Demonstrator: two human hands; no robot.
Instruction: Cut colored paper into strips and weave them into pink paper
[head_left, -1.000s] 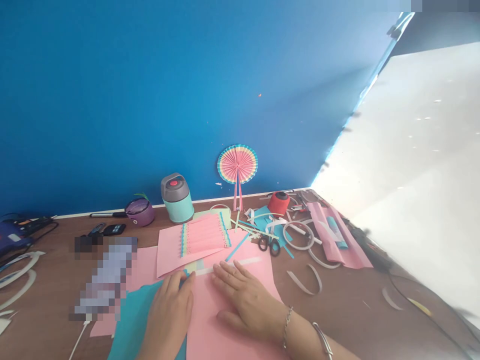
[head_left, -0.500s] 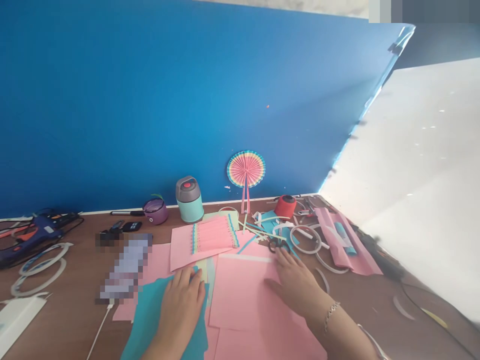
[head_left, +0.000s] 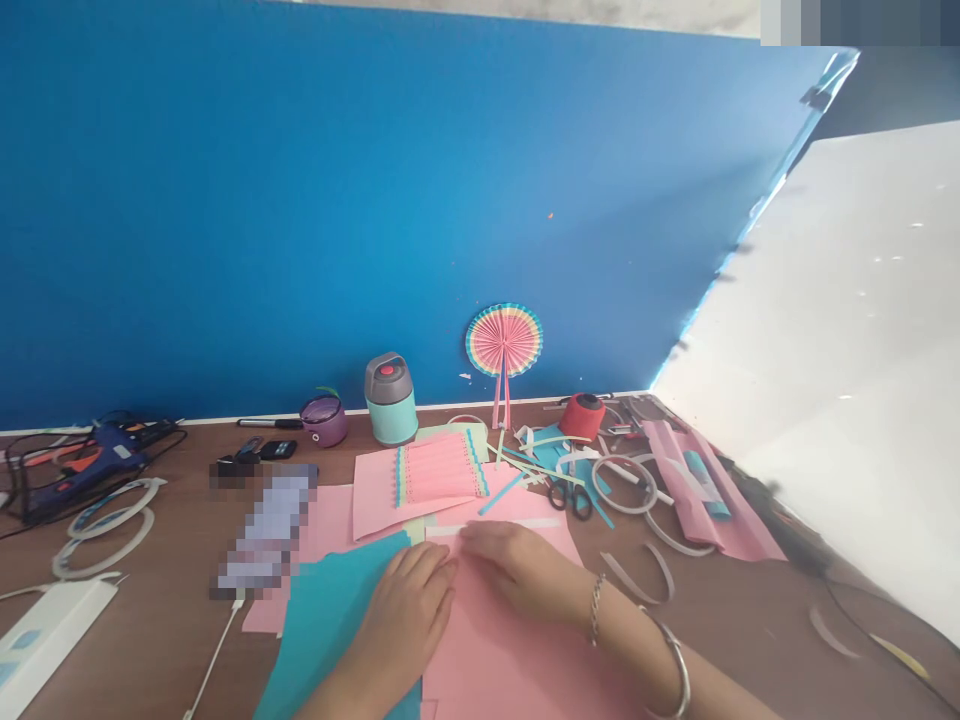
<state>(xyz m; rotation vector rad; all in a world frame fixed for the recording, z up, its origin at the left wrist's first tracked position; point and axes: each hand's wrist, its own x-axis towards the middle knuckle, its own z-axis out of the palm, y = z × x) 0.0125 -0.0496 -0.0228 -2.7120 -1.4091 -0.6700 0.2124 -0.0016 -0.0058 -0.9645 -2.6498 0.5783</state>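
My left hand (head_left: 409, 612) lies over the left edge of a pink paper sheet (head_left: 517, 650) and a teal sheet (head_left: 330, 610), fingers stretched out. My right hand (head_left: 521, 568) rests flat on the same pink sheet, its fingers pointing left towards my left hand. A white strip (head_left: 536, 522) runs along the sheet's top edge, partly covered by my right hand. Beyond lies a pleated pink paper piece (head_left: 441, 468) with blue and yellow edges. Black-handled scissors (head_left: 570, 498) lie past my right hand. A round pleated paper fan (head_left: 504, 340) stands against the blue wall.
At the back stand a mint food jar (head_left: 392, 410), a purple cup (head_left: 324, 422) and a red object (head_left: 583, 416). A blurred phone (head_left: 270, 525), glue gun (head_left: 109, 455) and power strip (head_left: 52, 640) lie left. White tape loops (head_left: 624, 485) and paper strips lie right.
My right hand has moved left across the pink sheet, away from the scissors. My left hand has shifted right onto the sheet's left edge. The view has turned slightly left.
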